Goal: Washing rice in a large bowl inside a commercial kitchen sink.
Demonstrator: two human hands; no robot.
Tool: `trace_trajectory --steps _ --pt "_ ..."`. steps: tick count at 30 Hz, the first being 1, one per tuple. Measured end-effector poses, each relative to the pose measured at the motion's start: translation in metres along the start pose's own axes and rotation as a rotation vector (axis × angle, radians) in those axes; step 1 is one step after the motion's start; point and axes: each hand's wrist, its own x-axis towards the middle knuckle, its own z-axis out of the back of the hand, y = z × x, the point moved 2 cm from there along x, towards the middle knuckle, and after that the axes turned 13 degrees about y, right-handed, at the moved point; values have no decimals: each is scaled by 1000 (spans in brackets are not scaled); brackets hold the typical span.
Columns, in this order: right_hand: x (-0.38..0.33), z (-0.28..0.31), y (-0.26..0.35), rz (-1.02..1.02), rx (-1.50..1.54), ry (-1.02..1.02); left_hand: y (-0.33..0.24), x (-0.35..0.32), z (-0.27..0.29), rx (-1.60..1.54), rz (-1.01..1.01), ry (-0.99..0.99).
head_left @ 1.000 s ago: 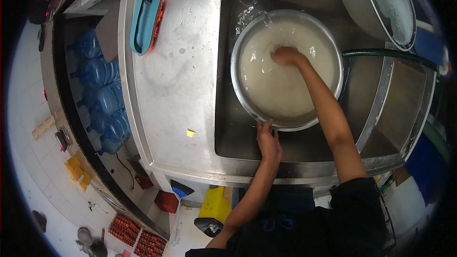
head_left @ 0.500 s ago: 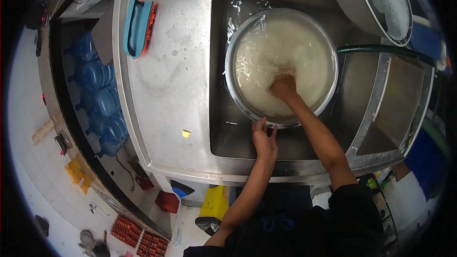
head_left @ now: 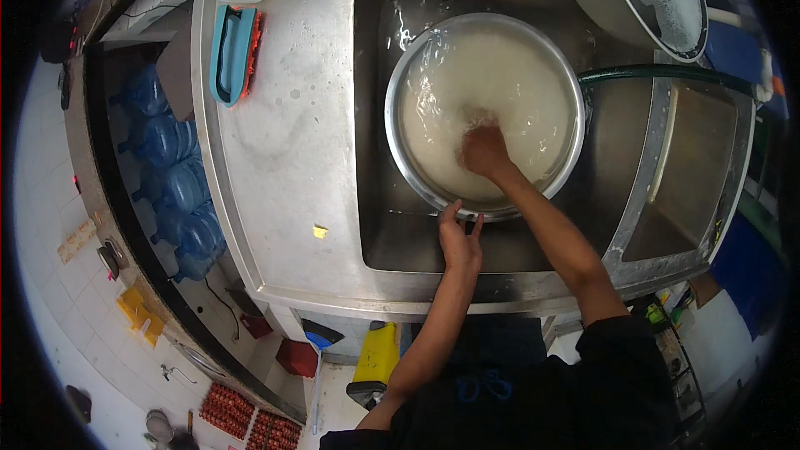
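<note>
A wide, round metal basin stands in the steel sink, filled with cloudy, whitish water. My right hand reaches down into this liquid a little below the basin's middle; its fingers are under the surface and hidden, so what they hold cannot be made out. At the near rim, my left hand grips the basin, fingertips up against its edge. Ripples and glints show on the water around my right hand.
The sink surrounds the basin. A green hose comes from the right to its rim. A large pot with foamy contents stands at the upper right. On the steel counter lie a blue scrub brush and a yellow scrap.
My right hand has shifted slightly left in the cloudy water, and the ripples differ. My left hand keeps its place at the rim. The whole view has moved a little.
</note>
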Motion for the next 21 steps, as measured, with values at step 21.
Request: trace_trajectory --steps 21 --pt "65 96 -173 -124 532 -120 -1 2 3 33 1 61"
